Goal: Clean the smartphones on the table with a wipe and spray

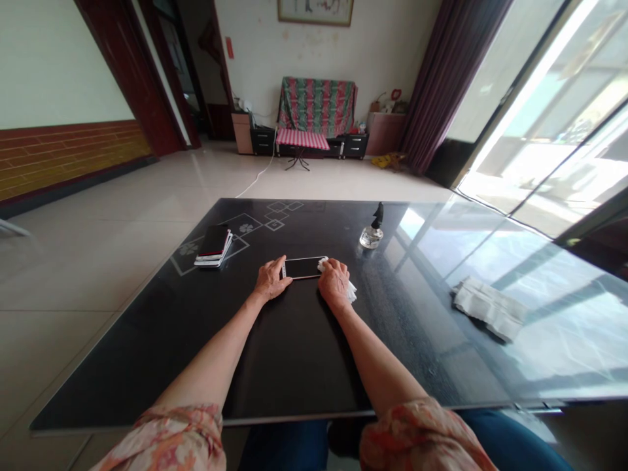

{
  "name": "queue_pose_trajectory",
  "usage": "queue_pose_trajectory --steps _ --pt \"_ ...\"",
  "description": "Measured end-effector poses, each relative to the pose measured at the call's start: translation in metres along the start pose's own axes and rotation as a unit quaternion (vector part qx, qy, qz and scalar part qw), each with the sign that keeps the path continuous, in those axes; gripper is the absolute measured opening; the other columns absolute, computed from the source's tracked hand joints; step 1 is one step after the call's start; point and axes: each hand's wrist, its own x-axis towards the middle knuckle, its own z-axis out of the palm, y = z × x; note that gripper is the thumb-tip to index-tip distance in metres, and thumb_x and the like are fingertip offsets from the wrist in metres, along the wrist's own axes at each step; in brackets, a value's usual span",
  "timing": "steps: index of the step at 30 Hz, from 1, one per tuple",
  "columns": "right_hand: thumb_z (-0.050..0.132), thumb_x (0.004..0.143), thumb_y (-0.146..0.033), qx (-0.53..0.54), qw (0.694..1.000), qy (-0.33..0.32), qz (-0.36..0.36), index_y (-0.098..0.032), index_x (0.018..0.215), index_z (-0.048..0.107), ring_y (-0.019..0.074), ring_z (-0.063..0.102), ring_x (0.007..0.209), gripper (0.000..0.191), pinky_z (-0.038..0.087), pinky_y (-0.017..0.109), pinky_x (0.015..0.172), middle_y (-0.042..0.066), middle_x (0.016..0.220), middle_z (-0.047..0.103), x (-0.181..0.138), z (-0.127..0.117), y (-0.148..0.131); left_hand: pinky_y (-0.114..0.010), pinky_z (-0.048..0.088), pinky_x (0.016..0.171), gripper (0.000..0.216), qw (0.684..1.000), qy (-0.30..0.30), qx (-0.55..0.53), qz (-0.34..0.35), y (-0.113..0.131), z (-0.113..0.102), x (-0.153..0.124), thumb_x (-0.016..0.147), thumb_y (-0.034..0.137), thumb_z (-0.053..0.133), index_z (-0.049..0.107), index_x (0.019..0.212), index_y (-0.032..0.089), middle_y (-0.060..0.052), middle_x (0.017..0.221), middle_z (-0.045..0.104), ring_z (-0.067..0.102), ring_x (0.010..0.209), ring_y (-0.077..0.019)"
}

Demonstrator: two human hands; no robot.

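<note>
A smartphone [303,267] with a dark screen and pale frame lies flat on the glossy black table [294,366]. My left hand [272,279] grips its left end, thumb along the near edge and fingers at the far corner. At the other end, my right hand [334,281] is closed around a crumpled white tissue [351,292], part of which touches the screen's right end. The palm hides the rest of the tissue.
Several stacked phones [214,246] lie on the table's left. A clear spray bottle [371,234] with a black nozzle stands at the back right. A folded whitish cloth [489,307] rests farther right, near window reflections.
</note>
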Motion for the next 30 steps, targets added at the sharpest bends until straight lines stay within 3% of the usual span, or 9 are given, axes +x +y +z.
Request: queue_pose_trajectory --steps 8,16,25,30 --pt "0.041 0.090 -0.015 -0.031 0.999 0.007 -0.028 -0.021 0.120 0.060 0.0276 0.041 0.113 0.036 0.030 0.037 0.090 0.011 0.126 0.055 0.001 0.000 -0.003 -0.045 0.044 0.102 0.065 1.000 0.000 0.017 -0.003 0.004 0.002 0.002 0.076 0.028 0.066 0.048 0.137 0.020 -0.011 0.133 0.060 0.054 0.121 -0.0311" --pt "0.044 0.090 -0.021 -0.060 0.988 0.008 -0.139 -0.022 0.118 0.059 0.0277 0.042 0.112 0.032 0.030 0.039 0.090 0.008 0.126 0.058 -0.003 -0.002 -0.008 -0.047 0.041 0.103 0.063 1.000 -0.013 0.014 -0.007 0.005 0.001 0.003 0.079 0.030 0.063 0.045 0.139 0.020 -0.011 0.139 0.055 0.051 0.124 -0.0336" --pt "0.044 0.093 -0.025 0.010 0.981 -0.025 -0.194 -0.024 0.117 0.063 0.0233 0.047 0.110 0.031 0.033 0.034 0.094 0.003 0.130 0.058 -0.003 0.017 -0.048 -0.047 0.043 0.100 0.062 0.999 -0.024 0.024 -0.015 0.008 0.000 0.004 0.079 0.026 0.061 0.046 0.139 0.016 -0.015 0.136 0.056 0.052 0.123 -0.0345" --pt "0.044 0.093 -0.025 0.042 0.982 -0.031 -0.182 -0.024 0.116 0.066 0.0233 0.048 0.112 0.031 0.033 0.034 0.096 0.004 0.129 0.060 -0.002 0.018 -0.051 -0.044 0.042 0.102 0.063 0.998 -0.037 0.038 -0.022 0.010 -0.004 0.002 0.081 0.028 0.058 0.043 0.141 0.017 -0.013 0.138 0.055 0.052 0.124 -0.0319"
